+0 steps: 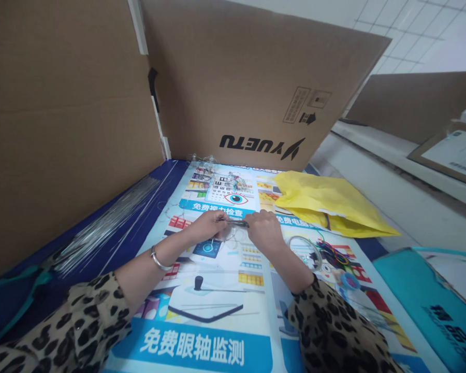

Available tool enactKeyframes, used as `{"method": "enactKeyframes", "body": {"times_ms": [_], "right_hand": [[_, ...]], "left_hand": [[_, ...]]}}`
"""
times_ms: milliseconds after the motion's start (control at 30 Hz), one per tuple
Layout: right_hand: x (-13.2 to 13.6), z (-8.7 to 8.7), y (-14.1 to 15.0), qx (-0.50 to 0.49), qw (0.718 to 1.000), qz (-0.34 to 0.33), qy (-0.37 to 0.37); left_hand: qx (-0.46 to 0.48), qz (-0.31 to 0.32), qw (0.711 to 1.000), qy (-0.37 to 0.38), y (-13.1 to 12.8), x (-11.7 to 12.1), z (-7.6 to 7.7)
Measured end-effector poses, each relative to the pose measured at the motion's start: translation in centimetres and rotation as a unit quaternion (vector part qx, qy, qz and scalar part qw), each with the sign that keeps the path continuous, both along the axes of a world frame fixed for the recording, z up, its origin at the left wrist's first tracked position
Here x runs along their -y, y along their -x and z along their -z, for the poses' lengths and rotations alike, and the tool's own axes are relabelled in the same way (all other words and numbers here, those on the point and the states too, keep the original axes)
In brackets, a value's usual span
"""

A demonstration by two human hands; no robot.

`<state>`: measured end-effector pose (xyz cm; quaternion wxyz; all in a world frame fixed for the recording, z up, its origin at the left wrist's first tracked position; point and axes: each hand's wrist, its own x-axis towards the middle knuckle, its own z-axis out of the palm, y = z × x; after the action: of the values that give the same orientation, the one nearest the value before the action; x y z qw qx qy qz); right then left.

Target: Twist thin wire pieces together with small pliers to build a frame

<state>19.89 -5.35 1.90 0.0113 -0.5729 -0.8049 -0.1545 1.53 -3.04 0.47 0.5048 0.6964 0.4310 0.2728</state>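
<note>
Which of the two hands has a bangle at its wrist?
The left hand: a silver bangle circles its wrist, whereas the right hand shows a bare wrist.

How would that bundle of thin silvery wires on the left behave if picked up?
The wires would probably stay fairly straight, since they lie in long, nearly straight lines. Single strands might flex easily, as each looks very thin. The bundle could slide apart, because some strands spread loosely at its edges.
</note>
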Motion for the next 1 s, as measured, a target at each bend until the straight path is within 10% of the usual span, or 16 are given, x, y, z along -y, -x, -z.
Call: {"method": "enactKeyframes", "body": {"times_ms": [1000], "right_hand": [[-0.1, -1.4, -0.6, 0.060, 0.989, -0.118, -0.067]], "left_hand": [[-0.043, 0.109, 0.993, -0.030, 0.9, 0.4, -1.8]]}}
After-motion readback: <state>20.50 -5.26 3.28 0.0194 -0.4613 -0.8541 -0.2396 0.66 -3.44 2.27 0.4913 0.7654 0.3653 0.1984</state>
